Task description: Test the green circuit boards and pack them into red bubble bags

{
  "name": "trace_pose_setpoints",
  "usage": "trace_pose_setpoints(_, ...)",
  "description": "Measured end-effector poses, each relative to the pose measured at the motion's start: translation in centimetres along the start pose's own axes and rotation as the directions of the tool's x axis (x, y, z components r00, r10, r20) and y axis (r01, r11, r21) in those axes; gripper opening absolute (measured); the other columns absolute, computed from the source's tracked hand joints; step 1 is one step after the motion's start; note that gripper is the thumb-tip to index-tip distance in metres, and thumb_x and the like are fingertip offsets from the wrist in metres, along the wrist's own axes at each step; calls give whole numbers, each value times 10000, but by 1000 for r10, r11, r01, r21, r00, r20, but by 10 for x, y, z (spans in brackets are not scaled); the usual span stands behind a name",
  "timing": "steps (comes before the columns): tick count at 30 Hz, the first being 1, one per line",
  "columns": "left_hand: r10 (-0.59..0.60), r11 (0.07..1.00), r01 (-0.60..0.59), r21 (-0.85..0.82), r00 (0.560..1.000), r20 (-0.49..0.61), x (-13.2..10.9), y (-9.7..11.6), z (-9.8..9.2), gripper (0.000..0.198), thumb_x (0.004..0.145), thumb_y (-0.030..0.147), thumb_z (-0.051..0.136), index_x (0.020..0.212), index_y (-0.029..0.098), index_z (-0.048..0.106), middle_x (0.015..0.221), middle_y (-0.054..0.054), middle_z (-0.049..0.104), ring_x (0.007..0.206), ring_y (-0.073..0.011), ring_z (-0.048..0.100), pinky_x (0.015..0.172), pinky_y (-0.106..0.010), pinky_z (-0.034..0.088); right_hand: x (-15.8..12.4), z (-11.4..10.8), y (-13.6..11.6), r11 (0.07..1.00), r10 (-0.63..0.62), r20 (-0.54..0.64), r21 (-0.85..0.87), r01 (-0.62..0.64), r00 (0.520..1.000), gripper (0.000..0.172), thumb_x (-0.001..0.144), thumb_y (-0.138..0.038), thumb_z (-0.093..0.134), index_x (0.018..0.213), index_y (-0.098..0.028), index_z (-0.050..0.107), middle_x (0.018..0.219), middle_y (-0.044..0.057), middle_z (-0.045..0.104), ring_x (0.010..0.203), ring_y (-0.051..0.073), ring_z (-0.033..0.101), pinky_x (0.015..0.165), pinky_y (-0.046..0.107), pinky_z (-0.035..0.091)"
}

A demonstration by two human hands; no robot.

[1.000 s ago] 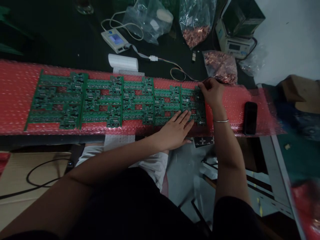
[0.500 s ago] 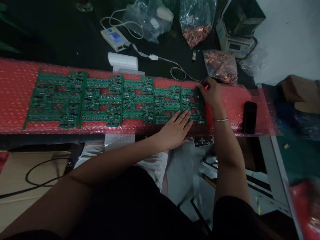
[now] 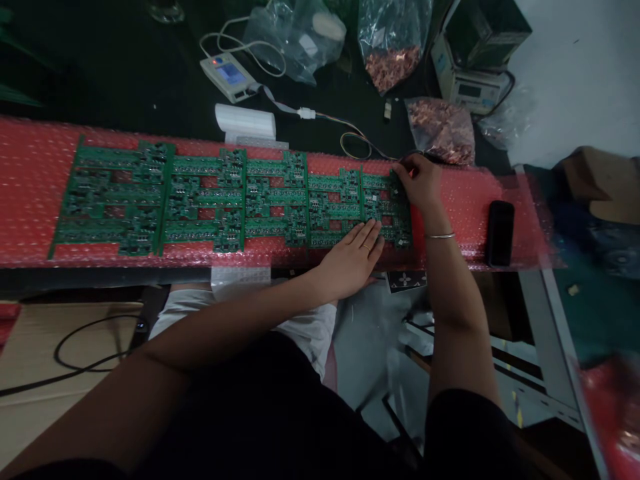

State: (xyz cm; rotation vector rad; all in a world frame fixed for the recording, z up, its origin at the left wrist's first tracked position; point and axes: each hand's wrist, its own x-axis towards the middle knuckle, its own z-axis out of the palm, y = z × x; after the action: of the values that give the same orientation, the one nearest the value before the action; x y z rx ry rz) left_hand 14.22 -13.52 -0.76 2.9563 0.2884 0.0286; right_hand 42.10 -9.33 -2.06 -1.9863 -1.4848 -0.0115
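Several green circuit boards [image 3: 203,197] lie in a row on pink bubble wrap [image 3: 30,193]. My left hand [image 3: 353,260] rests flat with fingers stretched over the lower edge of the rightmost board [image 3: 385,200]. At that board's upper right corner, my right hand [image 3: 421,181] is closed in a pinch on the end of a thin wire cable [image 3: 356,135]. My fingers hide the tip of the cable. Through a white connector [image 3: 307,114], the cable leads back to a small tester [image 3: 229,77] with a lit screen and a red light.
Behind the boards lie a white roll [image 3: 245,122], a clear bag [image 3: 295,40] and bags of copper-coloured parts [image 3: 441,130]. A box-shaped instrument [image 3: 470,90] stands at the back right. On the wrap's right end is a black phone [image 3: 500,233].
The light on the tester has turned from blue to red. Both hands have stayed nearly in place; the whole view has shifted slightly.
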Motion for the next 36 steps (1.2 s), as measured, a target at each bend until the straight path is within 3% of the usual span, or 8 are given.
trace_pose_setpoints(7, 7, 1000, -7, 16, 1000, -11, 0, 0, 0, 865, 964, 526, 675, 1577, -16, 396, 1693, -306, 214, 1611, -395, 209, 1321, -509, 237, 4, 5, 3, 998, -20, -44, 57, 23, 999, 322, 935, -520, 672, 744, -273, 593, 724, 22, 670, 691, 208, 594, 701, 392, 488)
trace_pose_setpoints(11, 9, 1000, -8, 11, 999, -32, 1, -1, 3, 877, 949, 540, 689, 1568, -15, 411, 1688, -310, 234, 1610, -400, 214, 1319, -514, 238, -1, -6, -7, 998, -30, -116, 56, 37, 993, 363, 931, -557, 677, 733, -265, 593, 747, 31, 662, 745, 220, 616, 754, 415, 517)
trace_pose_setpoints(14, 4, 1000, -4, 4, 999, -35, 1, -1, 3, 894, 941, 570, 685, 1564, -14, 418, 1685, -311, 248, 1610, -402, 215, 1316, -510, 244, -29, -25, -20, 995, -18, -174, 91, 35, 985, 380, 948, -575, 647, 749, -256, 590, 760, 28, 650, 748, 207, 614, 737, 398, 524)
trace_pose_setpoints(17, 4, 1000, -4, 5, 999, -35, 2, -1, 1, 882, 950, 572, 669, 1564, -12, 421, 1685, -303, 259, 1609, -396, 225, 1318, -498, 241, -73, -42, -33, 988, 2, -127, 154, 17, 992, 347, 944, -550, 656, 778, -251, 604, 760, 12, 662, 713, 183, 618, 692, 361, 519)
trace_pose_setpoints(22, -5, 1000, 5, -13, 999, -38, 3, 0, 1, 882, 961, 566, 651, 1582, -6, 398, 1691, -285, 266, 1613, -393, 212, 1327, -500, 210, -119, -47, -37, 995, 30, -111, 97, -19, 993, 318, 936, -515, 660, 777, -241, 632, 789, 21, 716, 754, 191, 671, 726, 364, 544)
trace_pose_setpoints(30, 1, 1000, -2, -26, 998, -59, 4, 0, 6, 867, 954, 532, 664, 1577, -10, 401, 1690, -291, 261, 1611, -392, 221, 1328, -499, 206, -119, -40, -32, 997, -7, -140, 79, 18, 990, 304, 928, -529, 679, 789, -258, 667, 810, 37, 734, 775, 224, 677, 746, 401, 539)
trace_pose_setpoints(36, -7, 999, 5, -35, 998, -63, 3, 1, 5, 853, 956, 518, 657, 1576, -10, 400, 1691, -289, 261, 1614, -387, 217, 1330, -502, 199, -118, -40, -32, 997, -43, -82, 56, 48, 996, 338, 939, -559, 671, 787, -257, 665, 838, 51, 739, 835, 242, 678, 796, 417, 535)
